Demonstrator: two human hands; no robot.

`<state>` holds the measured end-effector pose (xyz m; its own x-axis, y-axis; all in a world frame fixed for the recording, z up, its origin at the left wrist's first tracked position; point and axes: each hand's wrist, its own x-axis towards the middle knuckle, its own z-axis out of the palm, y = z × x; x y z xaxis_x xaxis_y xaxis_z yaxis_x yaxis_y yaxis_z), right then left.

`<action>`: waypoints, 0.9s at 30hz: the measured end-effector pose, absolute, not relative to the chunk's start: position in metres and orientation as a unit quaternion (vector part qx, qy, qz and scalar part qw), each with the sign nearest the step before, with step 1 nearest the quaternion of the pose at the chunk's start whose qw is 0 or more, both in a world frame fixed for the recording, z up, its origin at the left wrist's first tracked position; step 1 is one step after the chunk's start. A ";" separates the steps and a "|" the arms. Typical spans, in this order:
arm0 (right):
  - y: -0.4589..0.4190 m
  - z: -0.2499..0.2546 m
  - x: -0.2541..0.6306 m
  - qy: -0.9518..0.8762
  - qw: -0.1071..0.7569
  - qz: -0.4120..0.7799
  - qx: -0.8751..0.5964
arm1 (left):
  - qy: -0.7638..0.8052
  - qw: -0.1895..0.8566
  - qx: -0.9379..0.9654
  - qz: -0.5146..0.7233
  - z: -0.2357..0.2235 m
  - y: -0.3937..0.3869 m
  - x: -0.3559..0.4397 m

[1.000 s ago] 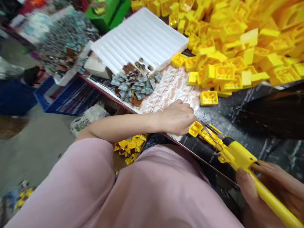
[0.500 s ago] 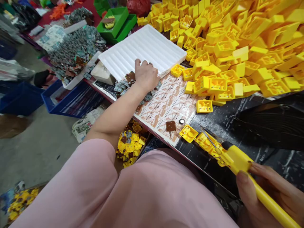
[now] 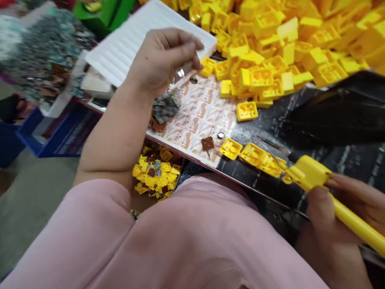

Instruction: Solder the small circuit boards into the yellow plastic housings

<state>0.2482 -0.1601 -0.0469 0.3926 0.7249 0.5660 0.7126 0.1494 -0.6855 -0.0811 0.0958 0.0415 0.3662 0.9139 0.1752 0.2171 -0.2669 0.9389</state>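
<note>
My left hand [image 3: 170, 56] is raised above the patterned sheet [image 3: 195, 116], its fingers curled together. Whatever they pinch, if anything, I cannot make out. A ring shows on one finger. In my right hand [image 3: 333, 212] is a yellow-handled soldering iron [image 3: 311, 172], its thin metal tip pointing left over a row of open yellow plastic casings [image 3: 231, 148]. Left of that row lie a small brown square board [image 3: 207, 143] and a round, silver-faced part [image 3: 220, 135]. A heap of small grey circuit boards [image 3: 165, 106] sits below my left hand, partly hidden by my forearm.
Yellow casings [image 3: 261, 76] are piled across the back right. A white ridged foam tray [image 3: 120, 48] lies behind my left hand. More grey parts [image 3: 51, 52] fill a tray above a blue basket [image 3: 60, 132]. A box of yellow pieces [image 3: 158, 172] stands below the table edge.
My left hand has lifted from the grey board heap and come closer to the camera, fingers now curled. The view has shifted. My right hand still holds the soldering iron.
</note>
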 end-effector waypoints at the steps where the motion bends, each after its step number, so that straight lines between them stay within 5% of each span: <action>1: -0.158 -0.047 0.251 -0.553 0.534 -0.019 -0.639 | 0.381 0.458 0.731 0.331 0.035 0.084 -0.065; 5: -0.157 -0.047 0.268 -0.563 0.567 -0.104 -0.592 | 0.266 0.357 0.890 0.096 0.002 0.035 -0.009; 10: -0.170 -0.044 0.276 -0.572 0.573 -0.057 -0.584 | 0.270 0.184 0.945 0.037 -0.021 0.006 0.024; 27: -0.175 -0.044 0.272 -0.597 0.569 0.083 -0.559 | 0.312 0.191 0.930 -0.012 -0.015 -0.002 0.030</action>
<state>0.2719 -0.1752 -0.0444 0.2731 0.7624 0.5867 0.5734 0.3607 -0.7356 0.0301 -0.0017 -0.0150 0.8046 0.5768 -0.1411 0.5856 -0.7316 0.3490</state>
